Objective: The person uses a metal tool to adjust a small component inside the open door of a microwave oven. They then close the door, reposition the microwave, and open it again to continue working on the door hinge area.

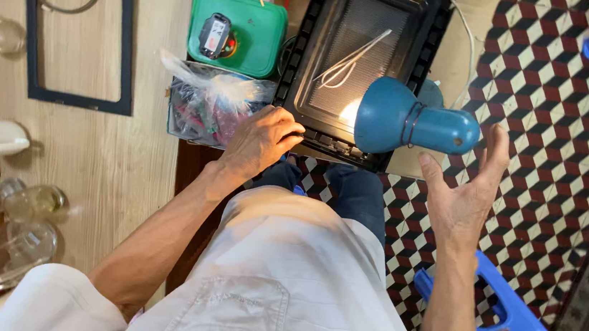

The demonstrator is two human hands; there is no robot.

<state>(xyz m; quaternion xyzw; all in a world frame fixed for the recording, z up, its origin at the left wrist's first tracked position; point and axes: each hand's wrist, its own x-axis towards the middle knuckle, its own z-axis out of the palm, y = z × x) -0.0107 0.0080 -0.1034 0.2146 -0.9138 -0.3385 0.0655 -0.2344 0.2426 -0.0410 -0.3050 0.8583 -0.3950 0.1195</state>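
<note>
My left hand (262,141) rests on the near edge of a black appliance panel (320,53) with a ribbed dark window, fingers curled over its rim. A thin white wire piece (351,63) lies on the window. A blue desk lamp (403,118) shines down on the panel's near right corner. My right hand (466,193) hovers just right of the lamp with fingers spread, palm up, holding nothing.
A green lidded box (249,39) with a small black meter (214,35) on it stands left of the panel. A clear plastic bag of parts (210,103) sits beside my left hand. A blue plastic stool (509,330) is at lower right; glassware (7,231) lies at far left.
</note>
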